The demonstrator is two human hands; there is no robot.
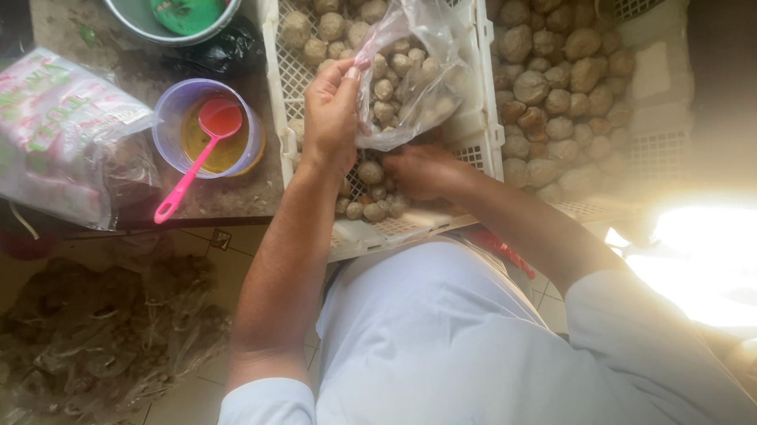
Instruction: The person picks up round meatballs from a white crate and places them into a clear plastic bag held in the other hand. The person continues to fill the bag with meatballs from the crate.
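Note:
My left hand (pixel 331 109) pinches the rim of a clear plastic bag (pixel 413 68) half filled with small brown round balls. The bag hangs over a white perforated crate (pixel 485 81) that holds several more of the same balls (pixel 370 200). My right hand (pixel 424 169) reaches down among the loose balls under the bag, fingers curled around them; what it grips is hidden by the bag and the hand itself.
A second white crate (pixel 653 69) of larger brown balls stands to the right. On the counter to the left are a clear tub of orange sauce with a pink ladle (pixel 193 163), a grey bucket (pixel 170 27) and a printed plastic packet (pixel 44 129). Crumpled plastic (pixel 103 338) lies on the tiled floor.

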